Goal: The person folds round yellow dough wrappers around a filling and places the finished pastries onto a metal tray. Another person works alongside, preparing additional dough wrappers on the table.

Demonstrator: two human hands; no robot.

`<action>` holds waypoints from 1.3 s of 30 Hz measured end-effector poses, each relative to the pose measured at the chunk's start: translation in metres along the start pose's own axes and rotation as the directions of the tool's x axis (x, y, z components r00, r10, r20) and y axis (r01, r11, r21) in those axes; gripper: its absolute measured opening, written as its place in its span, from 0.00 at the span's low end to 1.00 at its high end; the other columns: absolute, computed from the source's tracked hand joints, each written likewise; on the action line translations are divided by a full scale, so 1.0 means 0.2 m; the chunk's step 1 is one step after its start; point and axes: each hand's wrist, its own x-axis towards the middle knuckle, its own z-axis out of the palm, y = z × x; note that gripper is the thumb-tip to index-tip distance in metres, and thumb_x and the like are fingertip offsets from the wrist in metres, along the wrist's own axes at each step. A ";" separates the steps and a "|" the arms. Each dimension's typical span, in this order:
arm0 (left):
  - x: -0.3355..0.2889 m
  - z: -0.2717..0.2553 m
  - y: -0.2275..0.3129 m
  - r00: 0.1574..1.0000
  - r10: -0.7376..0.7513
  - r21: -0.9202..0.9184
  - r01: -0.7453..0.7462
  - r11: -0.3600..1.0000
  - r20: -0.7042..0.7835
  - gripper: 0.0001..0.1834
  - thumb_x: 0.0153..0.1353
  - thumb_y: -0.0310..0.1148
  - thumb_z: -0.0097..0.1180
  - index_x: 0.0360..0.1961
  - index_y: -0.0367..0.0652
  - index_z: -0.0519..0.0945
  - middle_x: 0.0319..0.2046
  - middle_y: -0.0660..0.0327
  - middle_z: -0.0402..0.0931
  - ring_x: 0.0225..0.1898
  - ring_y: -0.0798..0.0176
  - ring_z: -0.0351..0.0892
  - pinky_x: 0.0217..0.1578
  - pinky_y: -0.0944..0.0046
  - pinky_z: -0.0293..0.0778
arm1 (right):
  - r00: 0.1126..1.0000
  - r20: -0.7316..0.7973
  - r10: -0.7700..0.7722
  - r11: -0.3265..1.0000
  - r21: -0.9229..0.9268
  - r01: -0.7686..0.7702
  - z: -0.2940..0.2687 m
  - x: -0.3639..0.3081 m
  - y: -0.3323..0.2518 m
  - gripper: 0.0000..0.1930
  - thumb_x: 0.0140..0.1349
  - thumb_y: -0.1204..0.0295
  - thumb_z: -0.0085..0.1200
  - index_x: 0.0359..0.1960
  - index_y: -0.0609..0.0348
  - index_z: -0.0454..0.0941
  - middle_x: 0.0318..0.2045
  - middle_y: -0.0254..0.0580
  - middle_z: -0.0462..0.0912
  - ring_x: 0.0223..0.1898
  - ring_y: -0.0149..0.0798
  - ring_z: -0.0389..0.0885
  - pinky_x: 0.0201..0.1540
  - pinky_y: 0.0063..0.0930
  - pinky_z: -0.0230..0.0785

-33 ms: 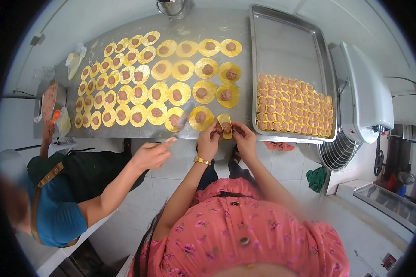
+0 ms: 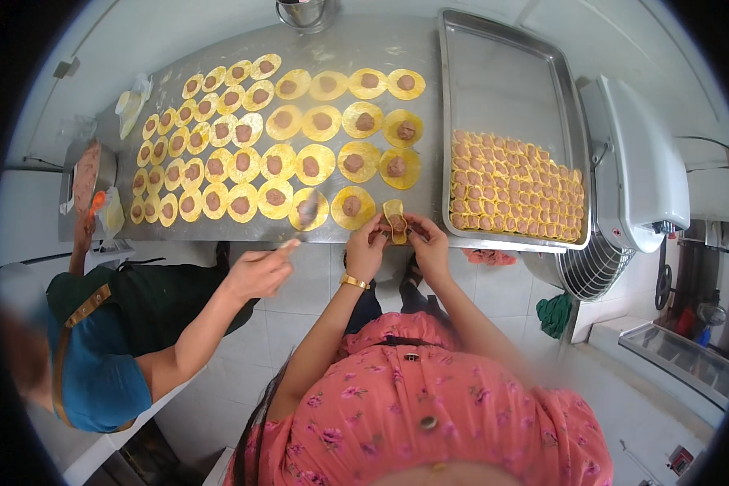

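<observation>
At the table's front edge, my left hand [image 2: 368,244] and my right hand [image 2: 428,245] pinch a yellow dumpling wrapper [image 2: 394,212] between them. Its two sides are drawn inward around a lump of pinkish meat filling [image 2: 397,229]. A gold-coloured band sits on my left wrist. Just left of my hands lies a flat round wrapper [image 2: 353,206] topped with filling. Rows of similar filled wrappers [image 2: 313,164] spread leftward over the metal table [image 2: 381,40]. To the right, a large metal tray [image 2: 502,81] holds packed rows of shaped dumplings [image 2: 514,186] in its near half.
On my left, a co-worker's hand [image 2: 259,274] holds a spatula [image 2: 300,223] over a wrapper. Their other hand [image 2: 84,232] is near a bowl of filling [image 2: 85,178] with an orange-handled tool. Right of the tray stands a white machine [image 2: 640,162]. A metal bucket [image 2: 302,14] stands at the back.
The co-worker's hand and spatula have shifted slightly left, the blade now over the filling of the nearest-row wrapper. My hands stay in place, with the held wrapper's sides pinched slightly narrower.
</observation>
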 end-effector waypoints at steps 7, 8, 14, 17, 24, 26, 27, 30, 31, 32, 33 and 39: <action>0.05 -0.02 0.06 0.993 -0.090 -0.280 0.109 0.954 0.083 0.11 0.56 0.20 0.51 0.42 0.34 0.74 0.35 0.60 0.75 0.33 0.67 0.77 0.35 0.69 0.77 | 0.998 0.021 -0.066 0.990 -0.124 0.068 -0.02 0.07 0.00 0.12 0.52 0.85 0.48 0.38 0.63 0.77 0.37 0.38 0.76 0.39 0.31 0.75 0.44 0.23 0.68; 0.06 -0.02 0.07 0.991 -0.103 -0.289 0.124 0.949 0.089 0.10 0.56 0.20 0.51 0.40 0.34 0.74 0.36 0.60 0.75 0.34 0.68 0.77 0.36 0.69 0.77 | 0.999 -0.009 0.048 0.996 -0.076 -0.049 -0.02 0.08 -0.01 0.12 0.51 0.85 0.48 0.37 0.63 0.77 0.36 0.39 0.77 0.39 0.31 0.75 0.43 0.24 0.68; 0.08 -0.03 0.16 0.992 -0.110 -0.476 0.123 0.871 0.055 0.06 0.57 0.23 0.53 0.36 0.39 0.71 0.39 0.62 0.73 0.38 0.68 0.76 0.39 0.70 0.76 | 0.994 0.045 -0.096 0.957 0.280 0.079 0.03 0.05 -0.17 0.12 0.53 0.85 0.50 0.41 0.67 0.73 0.41 0.41 0.76 0.43 0.32 0.75 0.46 0.25 0.70; 0.07 -0.04 0.24 0.994 -0.074 -0.513 0.103 0.852 0.076 0.08 0.56 0.22 0.53 0.37 0.40 0.69 0.39 0.62 0.72 0.39 0.67 0.76 0.38 0.70 0.76 | 0.994 0.087 -0.070 0.979 0.198 0.051 0.03 0.04 -0.20 0.14 0.52 0.85 0.51 0.42 0.66 0.72 0.42 0.40 0.76 0.43 0.31 0.75 0.46 0.24 0.69; 0.08 -0.13 0.34 0.991 0.073 -0.226 -0.046 0.973 0.110 0.13 0.49 0.19 0.57 0.37 0.38 0.72 0.35 0.62 0.75 0.43 0.68 0.75 0.37 0.69 0.75 | 0.979 0.164 -0.118 0.977 -0.159 0.144 -0.05 0.15 -0.16 0.15 0.51 0.86 0.51 0.42 0.64 0.73 0.40 0.36 0.74 0.41 0.28 0.75 0.44 0.21 0.70; 0.11 -0.14 0.31 0.985 0.111 0.050 -0.118 0.992 0.129 0.12 0.46 0.19 0.58 0.34 0.37 0.73 0.36 0.62 0.75 0.44 0.67 0.75 0.37 0.68 0.75 | 0.971 0.185 -0.150 0.934 -0.296 0.200 -0.05 0.17 -0.16 0.15 0.50 0.86 0.51 0.41 0.63 0.74 0.38 0.36 0.75 0.40 0.29 0.76 0.44 0.22 0.70; 0.13 -0.14 0.29 0.983 0.138 0.145 -0.155 0.977 0.123 0.11 0.45 0.19 0.59 0.31 0.37 0.74 0.37 0.61 0.76 0.44 0.66 0.75 0.37 0.67 0.74 | 0.965 0.203 -0.167 0.925 -0.306 0.224 -0.05 0.18 -0.17 0.16 0.49 0.86 0.51 0.42 0.63 0.74 0.37 0.37 0.75 0.40 0.30 0.76 0.43 0.22 0.71; 0.16 -0.11 0.23 0.917 0.386 0.414 -0.391 0.822 0.100 0.09 0.42 0.20 0.60 0.27 0.37 0.74 0.38 0.60 0.76 0.41 0.59 0.76 0.37 0.64 0.73 | 0.935 0.263 -0.238 0.877 -0.356 0.323 -0.02 0.18 -0.16 0.17 0.47 0.86 0.52 0.42 0.62 0.74 0.36 0.40 0.75 0.39 0.34 0.77 0.41 0.24 0.71; 0.16 -0.10 0.21 0.866 0.487 0.486 -0.475 0.734 0.112 0.09 0.42 0.20 0.60 0.25 0.37 0.74 0.38 0.60 0.76 0.40 0.56 0.77 0.37 0.63 0.73 | 0.924 0.278 -0.263 0.851 -0.384 0.358 -0.02 0.18 -0.16 0.18 0.46 0.87 0.52 0.41 0.62 0.74 0.35 0.41 0.75 0.39 0.36 0.77 0.41 0.25 0.71; 0.16 -0.09 0.20 0.878 0.458 0.475 -0.466 0.746 0.142 0.10 0.42 0.20 0.61 0.26 0.38 0.74 0.38 0.60 0.77 0.39 0.55 0.77 0.38 0.63 0.73 | 0.907 0.297 -0.298 0.829 -0.390 0.400 -0.01 0.18 -0.15 0.18 0.45 0.87 0.52 0.40 0.62 0.74 0.35 0.41 0.75 0.40 0.38 0.78 0.41 0.26 0.71; 0.16 -0.09 0.19 0.886 0.429 0.455 -0.460 0.762 0.177 0.10 0.42 0.20 0.61 0.27 0.38 0.73 0.37 0.60 0.77 0.39 0.53 0.76 0.39 0.62 0.73 | 0.920 0.288 -0.265 0.817 -0.440 0.372 -0.01 0.18 -0.14 0.17 0.44 0.86 0.52 0.40 0.62 0.74 0.35 0.43 0.75 0.39 0.42 0.77 0.40 0.29 0.70; 0.15 -0.10 0.18 0.948 0.160 0.311 -0.245 0.918 0.276 0.15 0.42 0.20 0.61 0.34 0.39 0.73 0.36 0.58 0.77 0.37 0.54 0.78 0.38 0.61 0.73 | 0.890 0.321 -0.323 0.645 -0.613 0.456 -0.01 0.19 -0.13 0.13 0.44 0.83 0.51 0.35 0.62 0.72 0.32 0.48 0.73 0.37 0.53 0.72 0.40 0.41 0.66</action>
